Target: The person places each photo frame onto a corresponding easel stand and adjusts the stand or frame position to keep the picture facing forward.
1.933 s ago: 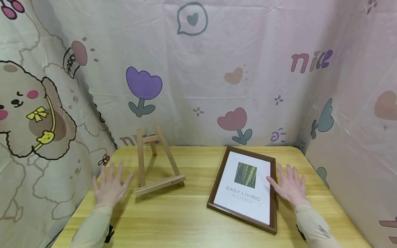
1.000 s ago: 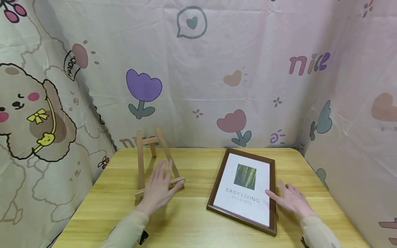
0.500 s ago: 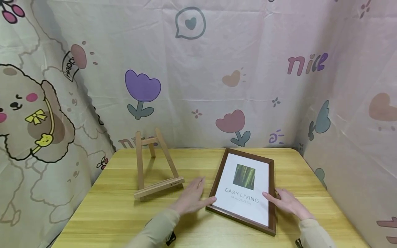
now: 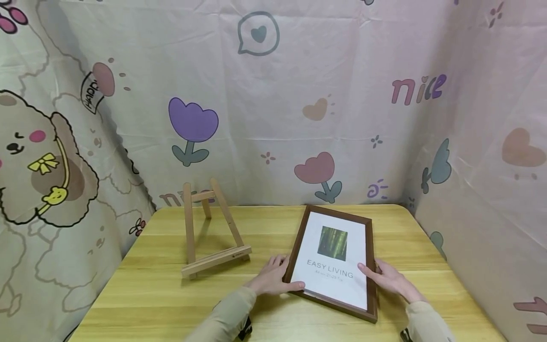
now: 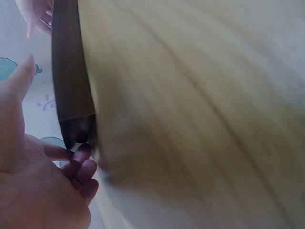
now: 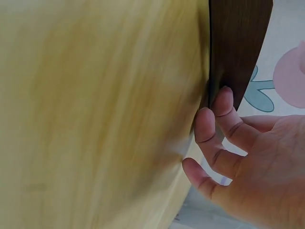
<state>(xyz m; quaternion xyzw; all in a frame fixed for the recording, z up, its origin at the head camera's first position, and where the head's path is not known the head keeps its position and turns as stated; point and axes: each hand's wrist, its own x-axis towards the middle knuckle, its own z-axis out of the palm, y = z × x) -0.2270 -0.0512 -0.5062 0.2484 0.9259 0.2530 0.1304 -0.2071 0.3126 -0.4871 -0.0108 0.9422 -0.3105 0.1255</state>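
The frame point(image 4: 331, 263) lies face up on the table point(image 4: 149, 294), to the right of the easel point(image 4: 218, 261) and apart from it. The left hand point(image 4: 273, 278) holds the frame near its lower left corner, thumb over the front, fingers curled at the outer edge. The right hand point(image 4: 391, 278) pinches the opposite long side, thumb over the front, fingertips against the outer side. Expected handling: stiff, flat, probably light to moderate in weight; the smooth border point(image 4: 372, 297) may slip under dry fingertips. Treat the front as fragile; whether it is glazed cannot be told. Take hold of the border on both long sides, fingers beneath, limit thumb pressure on the sheet point(image 4: 337, 289), and share the load evenly to spare the corner joints
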